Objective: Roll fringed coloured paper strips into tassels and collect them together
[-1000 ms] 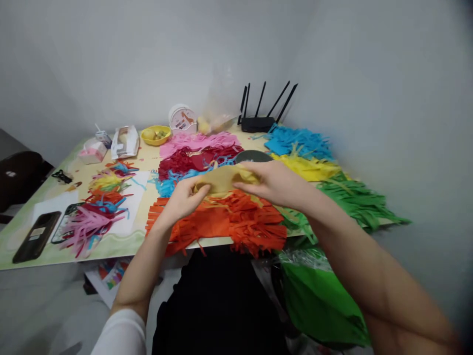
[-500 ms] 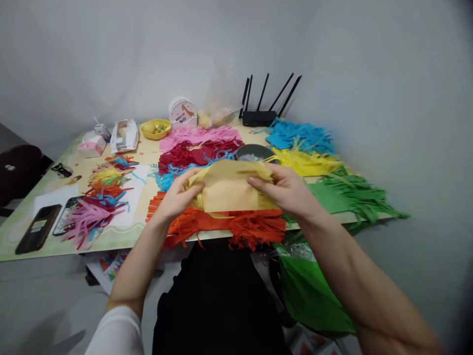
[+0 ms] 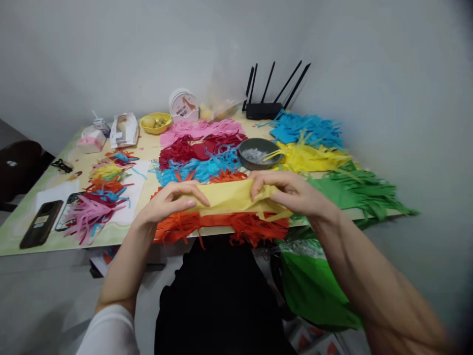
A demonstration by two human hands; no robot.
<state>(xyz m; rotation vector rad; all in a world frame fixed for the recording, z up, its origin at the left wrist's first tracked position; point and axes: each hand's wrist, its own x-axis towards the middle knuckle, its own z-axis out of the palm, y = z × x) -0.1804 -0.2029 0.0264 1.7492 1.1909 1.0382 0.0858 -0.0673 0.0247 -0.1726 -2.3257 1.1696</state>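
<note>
A yellow fringed sheet (image 3: 229, 196), thin like tissue or soft cloth, is stretched between my two hands above the table's front edge. My left hand (image 3: 173, 199) pinches its left end between thumb and fingers. At the other end, my right hand (image 3: 283, 191) grips it, with loose yellow strips hanging below the fingers. Directly beneath lies an orange fringed sheet (image 3: 218, 220), partly covered by the yellow one. Beyond my hands lie blue (image 3: 201, 168), dark red (image 3: 203, 150) and pink fringed sheets (image 3: 203, 130) in rows.
Right of centre sits a grey bowl (image 3: 258, 152) with clear shreds, near yellow (image 3: 314, 157), green (image 3: 354, 190) and blue fringed piles (image 3: 308, 129). A black router (image 3: 263, 111) stands behind. Multicoloured strips (image 3: 101, 202) and a phone (image 3: 41, 224) are at left; a green bag (image 3: 314, 286) hangs below.
The yellow sheet has come lower and flattened from a raised, bulging shape into a narrow band. Both hands have shifted down slightly, and the grey bowl now shows fully.
</note>
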